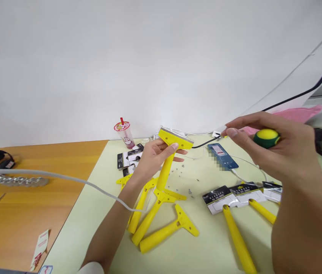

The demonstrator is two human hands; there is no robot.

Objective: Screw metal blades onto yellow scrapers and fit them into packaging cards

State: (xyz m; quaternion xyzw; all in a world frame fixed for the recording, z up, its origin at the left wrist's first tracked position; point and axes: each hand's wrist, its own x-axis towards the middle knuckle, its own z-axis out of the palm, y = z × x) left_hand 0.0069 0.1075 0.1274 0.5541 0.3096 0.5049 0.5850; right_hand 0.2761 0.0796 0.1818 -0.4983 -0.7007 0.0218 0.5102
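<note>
My left hand (pixel 157 154) grips a yellow scraper (pixel 165 173) just below its head, thumb on the front. The scraper is raised over the table, its wide head up, with a pale strip along the top edge. My right hand (pixel 281 148) is closed around a screwdriver with a green and yellow handle (pixel 266 137); its shaft is hidden. The thumb and index fingertips of that hand come together, and whatever is between them is too small to make out. Below my left hand lie several yellow scraper handles (pixel 161 236). Small screws (pixel 189 191) are scattered beside them.
Packaged scrapers (pixel 236 236) with black and white cards lie at the right. A phone (pixel 223 156) with a white cable lies behind. A drink cup (pixel 125 133) stands near the wall by some cards (pixel 123 160). A grey cable (pixel 92 184) crosses in front at left.
</note>
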